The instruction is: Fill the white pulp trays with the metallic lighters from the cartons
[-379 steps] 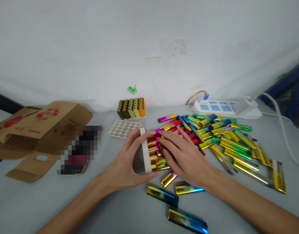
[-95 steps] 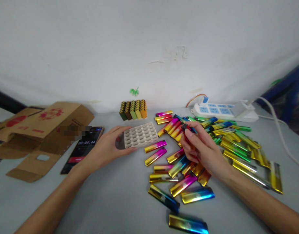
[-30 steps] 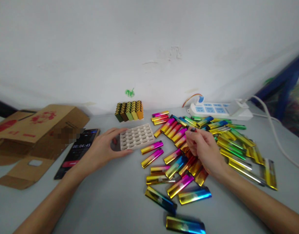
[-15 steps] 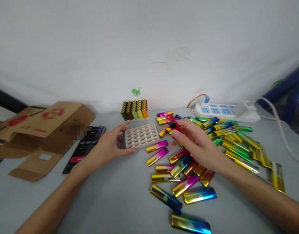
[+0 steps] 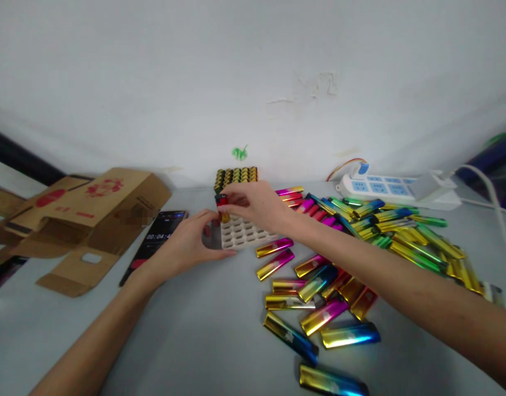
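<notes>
A white tray (image 5: 247,235) with rows of oval slots lies flat on the grey table. At its back left corner my right hand (image 5: 253,206) pinches a red and gold lighter (image 5: 223,208), held upright. My left hand (image 5: 191,239) is at the tray's left side, thumb and fingers apart around that edge, with no object visible in it. Behind the tray stands a block of upright lighters (image 5: 236,175), partly hidden by my right hand. Many loose metallic lighters (image 5: 325,316) lie to the right of the tray.
An open cardboard box (image 5: 113,203) sits on the left, beside a phone (image 5: 160,234) showing a timer. At the back right, a white power strip (image 5: 377,187) with a plugged-in charger and cable rests near the wall.
My right hand has moved left from the loose lighters to the tray's back left corner, carrying the red and gold lighter. The view has shifted slightly; my left hand stays beside the tray.
</notes>
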The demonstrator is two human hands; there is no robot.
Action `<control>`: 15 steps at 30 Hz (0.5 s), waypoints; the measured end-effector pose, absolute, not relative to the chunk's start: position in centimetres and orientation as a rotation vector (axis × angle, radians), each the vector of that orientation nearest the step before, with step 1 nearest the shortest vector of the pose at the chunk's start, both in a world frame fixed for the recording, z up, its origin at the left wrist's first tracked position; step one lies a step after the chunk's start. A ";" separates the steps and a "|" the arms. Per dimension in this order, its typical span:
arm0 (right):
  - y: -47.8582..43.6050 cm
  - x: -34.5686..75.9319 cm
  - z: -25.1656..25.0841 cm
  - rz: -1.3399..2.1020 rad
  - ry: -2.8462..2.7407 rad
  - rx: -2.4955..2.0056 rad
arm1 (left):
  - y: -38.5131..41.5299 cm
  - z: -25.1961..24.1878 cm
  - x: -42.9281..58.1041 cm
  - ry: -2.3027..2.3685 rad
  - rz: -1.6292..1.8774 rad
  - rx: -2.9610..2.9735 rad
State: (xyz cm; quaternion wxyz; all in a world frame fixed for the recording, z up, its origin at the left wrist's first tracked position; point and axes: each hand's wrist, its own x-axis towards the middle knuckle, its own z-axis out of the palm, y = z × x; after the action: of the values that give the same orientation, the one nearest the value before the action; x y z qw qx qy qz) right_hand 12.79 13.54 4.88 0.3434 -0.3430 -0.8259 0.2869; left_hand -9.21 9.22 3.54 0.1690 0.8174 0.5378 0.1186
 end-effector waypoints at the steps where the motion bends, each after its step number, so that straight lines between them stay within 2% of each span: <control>1: 13.7 12.7 4.7 0.726 -2.171 -0.904 | 9.2 3.5 -9.2 1.524 0.345 2.319; 15: 13.5 14.4 5.2 0.577 -2.393 -0.866 | 8.8 3.8 -8.4 1.461 0.424 2.267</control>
State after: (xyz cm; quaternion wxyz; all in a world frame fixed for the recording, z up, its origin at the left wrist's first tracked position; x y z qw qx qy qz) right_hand 14.36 13.50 5.16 0.2628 -0.3202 -0.8848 0.2132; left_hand -8.38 8.75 3.77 0.2045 0.8129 0.5238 0.1519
